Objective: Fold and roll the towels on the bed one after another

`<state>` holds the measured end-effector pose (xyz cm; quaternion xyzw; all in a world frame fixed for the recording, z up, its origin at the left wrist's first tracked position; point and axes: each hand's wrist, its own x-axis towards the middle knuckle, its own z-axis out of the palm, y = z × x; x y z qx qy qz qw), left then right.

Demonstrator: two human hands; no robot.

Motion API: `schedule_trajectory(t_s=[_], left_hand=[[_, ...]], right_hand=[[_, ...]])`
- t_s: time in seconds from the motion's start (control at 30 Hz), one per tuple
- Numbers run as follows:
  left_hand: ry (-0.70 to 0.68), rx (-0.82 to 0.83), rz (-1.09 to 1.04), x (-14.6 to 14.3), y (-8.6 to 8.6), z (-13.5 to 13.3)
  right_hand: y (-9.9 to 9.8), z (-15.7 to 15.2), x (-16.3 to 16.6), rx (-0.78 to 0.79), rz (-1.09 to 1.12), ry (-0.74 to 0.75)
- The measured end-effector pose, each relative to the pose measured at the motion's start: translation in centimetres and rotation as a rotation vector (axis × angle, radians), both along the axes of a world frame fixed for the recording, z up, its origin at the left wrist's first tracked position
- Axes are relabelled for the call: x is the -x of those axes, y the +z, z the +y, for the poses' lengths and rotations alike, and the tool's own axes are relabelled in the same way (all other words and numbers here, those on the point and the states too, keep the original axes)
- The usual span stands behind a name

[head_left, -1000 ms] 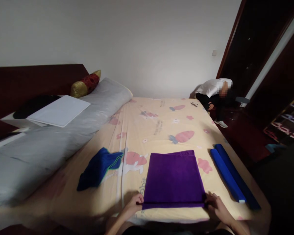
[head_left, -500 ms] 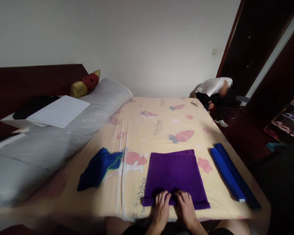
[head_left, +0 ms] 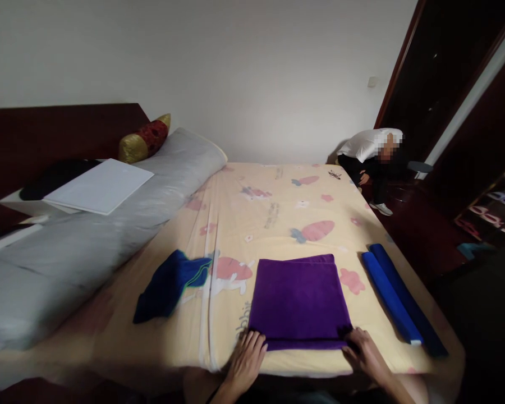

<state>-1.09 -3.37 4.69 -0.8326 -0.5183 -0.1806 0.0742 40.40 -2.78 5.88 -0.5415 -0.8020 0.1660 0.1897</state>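
Observation:
A purple towel (head_left: 301,297) lies folded on the bed in front of me, with a narrow fold or roll along its near edge. My left hand (head_left: 249,356) curls its fingers over the near left corner of that edge. At the near right corner, my right hand (head_left: 365,349) pinches the same edge between thumb and fingers. Two rolled blue towels (head_left: 391,297) lie side by side to the right. On the left is a crumpled dark blue cloth (head_left: 168,286) with green edging.
The bed (head_left: 256,224) has a yellow printed sheet. A grey bolster-like bundle (head_left: 122,235) runs along the left, bearing a white board (head_left: 103,185). Glasses (head_left: 335,175) lie at the far edge. A person (head_left: 368,147) sits bent over beyond the far right corner, near a stool (head_left: 419,167).
My hands have moved apart from the middle of the towel's near edge to its two corners. The near edge now sits slightly farther from me, and the view has shifted a little.

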Motion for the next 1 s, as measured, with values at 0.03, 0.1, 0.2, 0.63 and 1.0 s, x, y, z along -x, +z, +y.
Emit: schedule_trajectory(t_s=[0.03,0.1,0.2,0.63,1.0], left_hand=[[-0.004,0.008,-0.003,0.4,-0.2,0.2],[0.01,0.013,0.002,0.4,-0.6,0.6],[0.116,0.022,-0.001,-1.9,-1.0,1.2],[0.137,0.063,0.08,-6.6,0.4,1.4],[0.169,-0.029,0.077,-7.0,1.0,1.4]], right_hand=[[0.0,0.3,-0.5,0.0,0.004,-0.015],[-0.2,0.9,-0.5,-0.081,-0.029,-0.074],[-1.0,1.3,2.4,-0.254,-0.11,-0.204],[-3.5,1.6,10.8,-0.32,-0.115,-0.125],[-2.4,0.8,6.7,-0.285,-0.137,-0.212]])
